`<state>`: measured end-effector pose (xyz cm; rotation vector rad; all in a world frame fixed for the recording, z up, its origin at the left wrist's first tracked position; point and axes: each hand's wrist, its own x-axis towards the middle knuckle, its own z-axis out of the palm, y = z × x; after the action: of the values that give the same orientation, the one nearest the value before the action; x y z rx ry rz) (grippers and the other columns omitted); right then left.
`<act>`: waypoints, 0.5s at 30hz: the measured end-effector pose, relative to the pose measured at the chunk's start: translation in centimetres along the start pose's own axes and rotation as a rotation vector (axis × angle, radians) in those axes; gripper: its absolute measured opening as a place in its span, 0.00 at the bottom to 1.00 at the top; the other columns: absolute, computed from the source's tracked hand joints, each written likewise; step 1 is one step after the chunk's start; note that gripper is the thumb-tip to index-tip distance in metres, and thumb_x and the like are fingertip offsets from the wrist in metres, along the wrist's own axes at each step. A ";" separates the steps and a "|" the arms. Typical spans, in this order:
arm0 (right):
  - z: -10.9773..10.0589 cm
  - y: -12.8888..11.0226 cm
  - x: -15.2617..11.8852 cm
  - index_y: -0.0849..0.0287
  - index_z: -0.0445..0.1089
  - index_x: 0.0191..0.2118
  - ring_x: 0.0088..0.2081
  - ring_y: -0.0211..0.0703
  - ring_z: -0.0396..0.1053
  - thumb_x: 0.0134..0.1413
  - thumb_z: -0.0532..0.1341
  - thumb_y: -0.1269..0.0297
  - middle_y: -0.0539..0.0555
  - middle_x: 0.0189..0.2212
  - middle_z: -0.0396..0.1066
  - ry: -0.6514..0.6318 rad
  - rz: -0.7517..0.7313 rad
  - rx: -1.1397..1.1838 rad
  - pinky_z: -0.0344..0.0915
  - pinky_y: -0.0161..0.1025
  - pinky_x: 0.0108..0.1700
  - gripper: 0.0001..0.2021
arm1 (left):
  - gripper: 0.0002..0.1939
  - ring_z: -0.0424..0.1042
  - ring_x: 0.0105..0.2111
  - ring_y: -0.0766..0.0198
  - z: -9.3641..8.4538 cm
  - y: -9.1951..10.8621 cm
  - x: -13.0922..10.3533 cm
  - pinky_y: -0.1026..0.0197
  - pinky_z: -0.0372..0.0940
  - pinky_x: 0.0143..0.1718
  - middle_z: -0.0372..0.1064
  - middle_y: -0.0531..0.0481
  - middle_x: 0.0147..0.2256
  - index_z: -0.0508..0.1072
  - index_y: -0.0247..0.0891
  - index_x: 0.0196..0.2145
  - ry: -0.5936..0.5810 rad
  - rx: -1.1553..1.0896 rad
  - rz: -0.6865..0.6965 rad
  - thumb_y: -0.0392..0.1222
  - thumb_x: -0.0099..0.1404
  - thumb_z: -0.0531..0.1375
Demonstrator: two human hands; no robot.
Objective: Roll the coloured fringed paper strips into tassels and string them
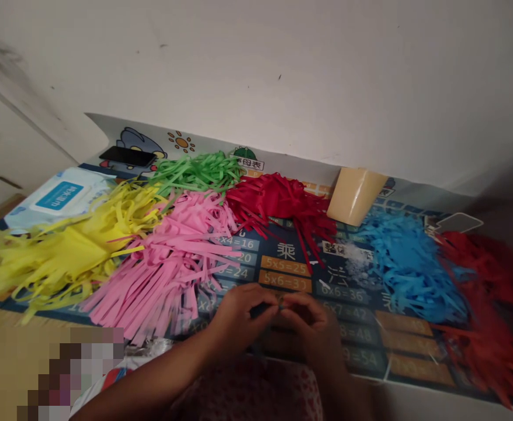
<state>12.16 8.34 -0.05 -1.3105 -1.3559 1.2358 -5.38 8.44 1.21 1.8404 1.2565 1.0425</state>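
Note:
My left hand (245,316) and my right hand (307,318) meet low in the middle of the view, thumbs and fingertips pinched close together above the printed mat (283,263). What the fingertips hold is too small and blurred to tell. Pink fringed strips (169,263) lie left of my left hand, with a yellow fringed bunch (81,245) beyond them. Behind the hands are a red fringed bunch (278,202) and a green one (204,169). To the right of my right hand lies a blue fringed bunch (414,263).
A wet-wipes pack (61,199) and a black phone (127,155) lie at the back left. A tan, glossy item (355,196) stands by the wall. More red strips (493,316) spread along the right edge. Clear plastic (153,349) lies at the front edge.

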 end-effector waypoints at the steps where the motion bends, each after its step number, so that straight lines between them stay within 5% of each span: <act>1: 0.0 0.0 -0.2 0.53 0.78 0.33 0.31 0.43 0.72 0.47 0.67 0.65 0.51 0.28 0.75 0.011 -0.023 -0.032 0.69 0.36 0.33 0.05 | 0.07 0.73 0.29 0.65 0.0 0.1 -0.1 0.66 0.64 0.32 0.76 0.50 0.28 0.77 0.38 0.31 0.005 0.037 0.042 0.37 0.64 0.59; 5: -0.4 -0.1 -0.6 0.52 0.78 0.35 0.33 0.43 0.73 0.48 0.67 0.66 0.51 0.31 0.76 0.008 -0.164 -0.170 0.70 0.38 0.37 0.06 | 0.09 0.74 0.29 0.64 -0.2 0.5 -0.4 0.66 0.65 0.32 0.76 0.49 0.28 0.77 0.38 0.32 -0.005 0.090 0.102 0.37 0.66 0.57; 10: -1.0 0.2 -1.1 0.51 0.78 0.35 0.34 0.44 0.74 0.47 0.69 0.64 0.51 0.32 0.77 -0.043 -0.021 -0.087 0.71 0.38 0.37 0.06 | 0.04 0.75 0.29 0.64 -0.4 0.4 -0.6 0.67 0.67 0.34 0.78 0.51 0.30 0.77 0.38 0.33 -0.077 -0.133 -0.110 0.39 0.61 0.63; 15: -0.8 0.2 -1.4 0.52 0.78 0.32 0.32 0.45 0.75 0.43 0.70 0.64 0.51 0.28 0.78 0.021 0.032 0.004 0.73 0.38 0.34 0.06 | 0.08 0.76 0.31 0.63 -0.3 0.1 -0.6 0.66 0.67 0.35 0.79 0.50 0.32 0.80 0.40 0.36 -0.121 -0.210 -0.117 0.44 0.59 0.67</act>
<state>13.10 7.00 -0.07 -1.3439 -1.3217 1.2421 -5.77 7.87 1.26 1.6262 1.1246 0.9465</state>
